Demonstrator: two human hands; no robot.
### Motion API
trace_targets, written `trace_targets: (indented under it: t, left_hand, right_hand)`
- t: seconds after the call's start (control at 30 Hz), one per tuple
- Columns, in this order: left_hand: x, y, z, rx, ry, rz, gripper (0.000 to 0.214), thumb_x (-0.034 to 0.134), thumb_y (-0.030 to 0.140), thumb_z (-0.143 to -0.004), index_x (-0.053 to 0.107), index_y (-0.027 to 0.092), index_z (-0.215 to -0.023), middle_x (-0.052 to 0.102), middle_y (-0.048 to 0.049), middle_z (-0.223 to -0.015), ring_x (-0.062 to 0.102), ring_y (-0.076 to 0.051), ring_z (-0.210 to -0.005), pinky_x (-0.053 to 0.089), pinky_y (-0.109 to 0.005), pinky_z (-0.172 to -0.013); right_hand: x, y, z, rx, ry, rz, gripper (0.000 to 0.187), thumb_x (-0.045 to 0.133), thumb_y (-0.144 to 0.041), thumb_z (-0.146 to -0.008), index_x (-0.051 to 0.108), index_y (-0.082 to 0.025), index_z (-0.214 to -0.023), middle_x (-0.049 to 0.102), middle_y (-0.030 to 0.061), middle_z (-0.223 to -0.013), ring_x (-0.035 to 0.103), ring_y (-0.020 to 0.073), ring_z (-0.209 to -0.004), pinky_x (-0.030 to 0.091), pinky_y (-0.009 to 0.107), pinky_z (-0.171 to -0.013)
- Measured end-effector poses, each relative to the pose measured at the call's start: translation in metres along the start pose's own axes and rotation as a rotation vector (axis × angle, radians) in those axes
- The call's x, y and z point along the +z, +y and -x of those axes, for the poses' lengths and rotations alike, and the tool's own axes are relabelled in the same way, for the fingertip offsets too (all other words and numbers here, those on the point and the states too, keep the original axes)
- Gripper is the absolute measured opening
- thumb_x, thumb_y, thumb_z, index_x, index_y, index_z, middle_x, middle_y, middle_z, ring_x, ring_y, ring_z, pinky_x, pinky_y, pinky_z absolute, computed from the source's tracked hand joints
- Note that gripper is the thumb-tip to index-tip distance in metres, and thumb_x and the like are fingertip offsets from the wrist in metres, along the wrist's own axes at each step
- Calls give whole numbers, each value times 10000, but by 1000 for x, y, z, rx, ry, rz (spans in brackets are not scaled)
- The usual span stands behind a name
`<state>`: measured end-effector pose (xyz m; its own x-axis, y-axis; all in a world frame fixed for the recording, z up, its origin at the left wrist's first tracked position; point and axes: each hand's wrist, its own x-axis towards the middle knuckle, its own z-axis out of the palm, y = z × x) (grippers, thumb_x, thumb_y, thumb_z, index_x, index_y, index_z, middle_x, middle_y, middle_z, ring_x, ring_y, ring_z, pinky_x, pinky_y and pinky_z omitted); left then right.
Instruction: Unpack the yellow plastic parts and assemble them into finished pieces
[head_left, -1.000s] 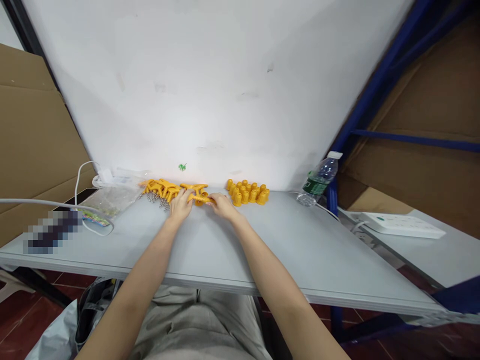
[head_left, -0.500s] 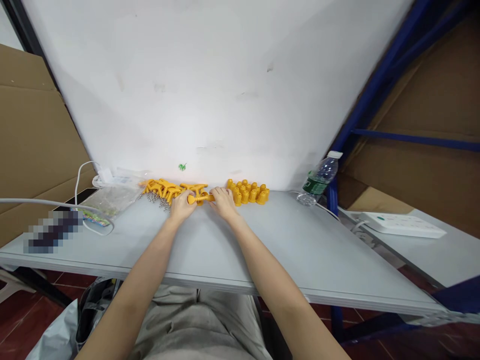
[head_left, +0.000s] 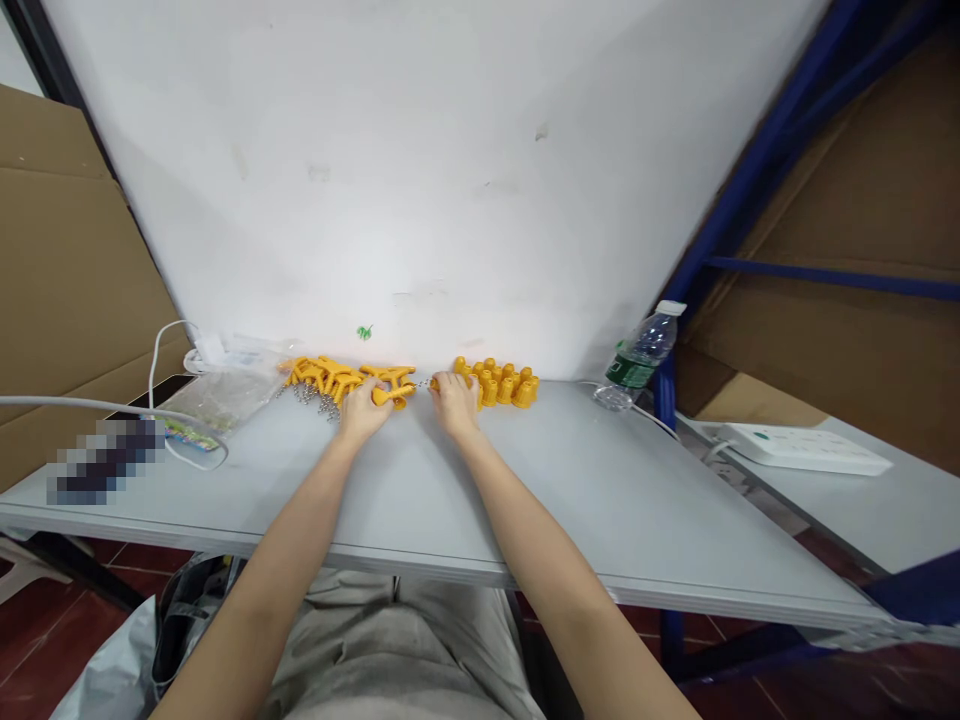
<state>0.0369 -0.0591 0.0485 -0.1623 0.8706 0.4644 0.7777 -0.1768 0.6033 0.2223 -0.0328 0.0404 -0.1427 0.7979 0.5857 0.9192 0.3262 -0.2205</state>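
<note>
My left hand [head_left: 363, 412] is closed on a yellow plastic piece [head_left: 390, 394] that points right. My right hand [head_left: 455, 402] is closed around a yellow part, mostly hidden by the fingers, with a thin metal end [head_left: 424, 384] sticking out toward the left hand. A small gap separates the two held parts. Beside and behind my left hand lies a heap of yellow T-shaped handles [head_left: 322, 374] with twisted metal ends. Just right of my right hand stand several yellow tapered caps [head_left: 507, 386] in rows.
A clear plastic bag [head_left: 232, 395], a white cable [head_left: 154, 370] and a blurred dark object [head_left: 109, 460] lie on the left of the grey table [head_left: 600, 500]. A water bottle [head_left: 642, 360] leans at the right, near a blue post. A power strip [head_left: 810, 450] sits farther right.
My right hand has moved slightly right, away from the left hand. The two yellow parts, joined or touching before, are now apart, and a metal end shows between them.
</note>
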Motion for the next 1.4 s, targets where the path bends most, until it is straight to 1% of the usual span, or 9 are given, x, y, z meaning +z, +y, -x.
trace_targets:
  t: [0.1,0.27,0.37,0.5,0.63,0.87,1.03,1.2,1.4]
  left_hand:
    - [1,-5,-4,-73,35,23,216,645,351,-765,671,228,-941,635,5,-644,629,-190,-682,425,-265,-634]
    - [2,-11,-10,-105,70,27,165,565,280,-819,667,203,-923,566,17,-582,590,-178,-632,401,-260,-618]
    - [2,-11,-10,-118,65,16,194,558,244,-819,665,198,-974,576,12,-603,597,-186,-647,406,-266,-634]
    - [3,-11,-9,-108,73,14,179,535,200,-816,668,204,-936,594,5,-623,609,-188,-673,423,-268,-660]
    - [3,-12,-8,-103,79,45,206,545,167,-803,676,201,-958,654,-13,-720,638,-194,-743,455,-281,-711]
    - [6,-13,-9,-78,136,132,444,532,127,-803,583,181,-1241,691,-90,-1094,662,-211,-919,492,-344,-897]
    - [6,-8,-8,-135,216,102,437,565,201,-831,539,189,-1267,614,-130,-1269,591,-267,-1158,422,-445,-1054]
    - [2,-6,-7,-209,228,42,390,520,167,-852,549,209,-1238,543,-140,-1357,498,-265,-1308,384,-458,-1107]
    - [9,-22,-12,-256,84,-30,635,428,23,-822,426,231,-1422,375,-107,-1566,291,-216,-1480,203,-486,-1217]
  right_hand:
    - [1,11,-2,111,87,-74,209,488,-218,-936,617,-178,-1095,679,139,-1089,565,293,-1071,309,456,-974]
    - [1,35,-3,318,363,-214,292,445,-341,-932,600,-167,-1107,646,174,-1130,508,322,-1083,328,485,-947]
    - [3,51,-2,452,455,-241,318,428,-369,-912,573,-158,-1099,628,181,-1121,506,333,-1079,334,514,-950]
    - [8,71,2,602,472,-266,261,450,-324,-852,551,-162,-1029,624,181,-1060,521,339,-1075,358,526,-945]
    - [17,83,5,684,377,-284,160,450,-267,-806,548,-186,-902,613,152,-955,537,324,-1031,385,533,-923]
    - [27,83,6,631,438,-319,152,443,-282,-810,559,-202,-867,597,143,-992,511,319,-1061,372,573,-931]
    - [18,73,5,661,420,-234,253,478,-280,-783,583,-167,-983,586,182,-1162,460,351,-1158,336,570,-959]
    - [16,63,4,503,417,-205,292,440,-225,-793,595,-163,-1033,597,173,-1200,468,334,-1169,322,527,-961]
    - [19,43,4,221,322,-196,278,418,-170,-834,616,-179,-1030,618,145,-1204,491,294,-1158,316,451,-964]
